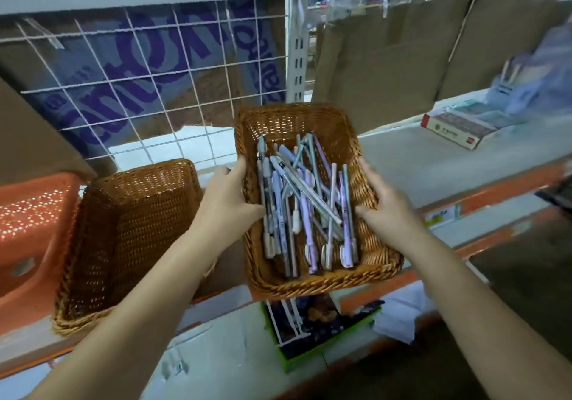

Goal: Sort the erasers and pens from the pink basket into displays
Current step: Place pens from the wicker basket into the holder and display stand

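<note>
Head: L grip (229,203), R grip (388,212) hold pen basket (322,285).

Shelf (418,164), grey, orange front rail (495,197): 1 plastic basket (31,229), orange-pink, far left; 1 wicker basket (130,232) beside it; 1 red-and-white box (458,130), far right. Pen basket (309,285) overhangs the rail; whether it rests there, cannot tell. Lower shelf (223,337): 1 green box (309,361), white paper (399,316) just right.
</note>
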